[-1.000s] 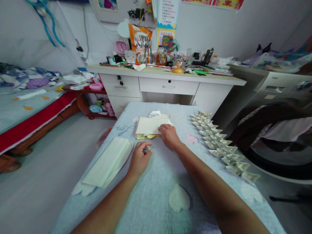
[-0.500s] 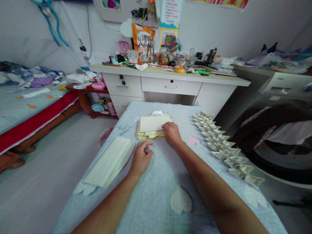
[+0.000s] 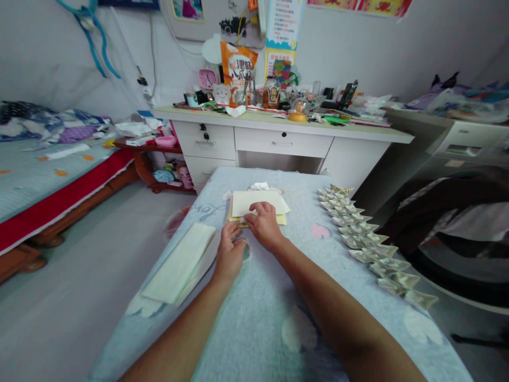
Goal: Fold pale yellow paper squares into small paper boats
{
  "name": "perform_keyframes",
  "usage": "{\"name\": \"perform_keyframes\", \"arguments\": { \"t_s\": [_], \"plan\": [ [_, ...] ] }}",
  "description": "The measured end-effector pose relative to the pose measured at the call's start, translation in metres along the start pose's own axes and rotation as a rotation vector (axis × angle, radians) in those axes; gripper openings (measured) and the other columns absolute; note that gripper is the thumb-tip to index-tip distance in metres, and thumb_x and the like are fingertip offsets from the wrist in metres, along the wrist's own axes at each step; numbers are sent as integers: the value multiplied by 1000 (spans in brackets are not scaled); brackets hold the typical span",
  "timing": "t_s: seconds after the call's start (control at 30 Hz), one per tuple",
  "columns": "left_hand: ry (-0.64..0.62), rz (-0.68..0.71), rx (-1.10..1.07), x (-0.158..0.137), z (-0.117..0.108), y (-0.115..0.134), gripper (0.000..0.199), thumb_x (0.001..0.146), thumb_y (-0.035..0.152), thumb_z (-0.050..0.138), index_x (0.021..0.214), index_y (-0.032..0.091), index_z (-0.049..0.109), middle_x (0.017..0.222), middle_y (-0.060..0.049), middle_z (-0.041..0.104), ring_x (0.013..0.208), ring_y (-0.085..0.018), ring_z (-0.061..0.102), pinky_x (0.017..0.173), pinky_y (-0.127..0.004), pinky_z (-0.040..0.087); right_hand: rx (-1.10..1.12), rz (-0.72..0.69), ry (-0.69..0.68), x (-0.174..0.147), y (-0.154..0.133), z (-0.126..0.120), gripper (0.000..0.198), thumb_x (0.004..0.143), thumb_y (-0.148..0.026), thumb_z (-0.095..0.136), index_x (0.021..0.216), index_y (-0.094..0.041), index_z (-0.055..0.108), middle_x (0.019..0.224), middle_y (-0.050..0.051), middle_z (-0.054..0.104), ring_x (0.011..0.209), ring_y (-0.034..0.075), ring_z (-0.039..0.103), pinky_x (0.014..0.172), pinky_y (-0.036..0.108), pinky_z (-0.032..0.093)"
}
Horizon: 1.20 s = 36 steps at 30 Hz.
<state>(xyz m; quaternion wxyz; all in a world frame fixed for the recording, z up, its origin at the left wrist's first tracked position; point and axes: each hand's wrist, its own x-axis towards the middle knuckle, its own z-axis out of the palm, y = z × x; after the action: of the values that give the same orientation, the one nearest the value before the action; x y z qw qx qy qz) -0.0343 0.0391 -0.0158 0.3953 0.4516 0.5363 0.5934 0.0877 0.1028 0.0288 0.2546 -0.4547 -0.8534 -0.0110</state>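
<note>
A stack of cream and yellow paper sheets (image 3: pixel 254 201) lies on the cloth-covered table in front of me. Over its near edge is my right hand (image 3: pixel 264 225), fingers bent and thumb at the paper's edge, seemingly pinching a sheet there. My left hand (image 3: pixel 230 249) rests by the near left corner of the stack, with fingertips close to it and thumb apart from the fingers. Left of that hand lies a folded bundle of pale green-white paper (image 3: pixel 181 262). Folded paper boats or ingots (image 3: pixel 358 228) stand in a long row along the table's right side.
A patterned blue cloth (image 3: pixel 254 329) covers the table. Behind stands a white desk (image 3: pixel 284 140) holding a jar, an orange snack bag (image 3: pixel 238 66) and clutter. A bed (image 3: pixel 59 180) is at left, a washing machine (image 3: pixel 469 143) at right. Crumpled white tissue (image 3: pixel 259 186) sits behind the stack.
My right hand has moved left from the stack's right side to its near edge. My left hand has come forward to the near left corner. The view has shifted slightly.
</note>
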Motion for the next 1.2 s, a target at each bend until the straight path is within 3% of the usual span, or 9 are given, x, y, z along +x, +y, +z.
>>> {"name": "perform_keyframes", "arguments": {
  "t_s": [0.27,0.77,1.2],
  "plan": [
    [-56,-66,-126,6,3,-1,52,72,11,54,121,24,43,136,-10,49,122,-22,52,100,-41,44,-109,-48,0,-1,2,5,18,90,-29,56,84,-22,72,104,7,58,102,25,39,89,40,28],
    [-93,-120,-300,11,-1,1,53,69,14,55,120,22,46,135,-12,50,123,-23,52,96,-36,48,-136,-105,-4,1,-1,14,19,92,-26,53,83,-19,68,95,6,59,97,23,40,83,37,30],
    [-90,-109,-163,14,-2,-7,56,70,14,56,124,29,49,137,-5,49,119,-21,53,90,-36,52,-11,-11,-66,0,2,3,14,92,-23,52,92,-21,66,94,5,62,91,20,47,78,30,33]
  ]
}}
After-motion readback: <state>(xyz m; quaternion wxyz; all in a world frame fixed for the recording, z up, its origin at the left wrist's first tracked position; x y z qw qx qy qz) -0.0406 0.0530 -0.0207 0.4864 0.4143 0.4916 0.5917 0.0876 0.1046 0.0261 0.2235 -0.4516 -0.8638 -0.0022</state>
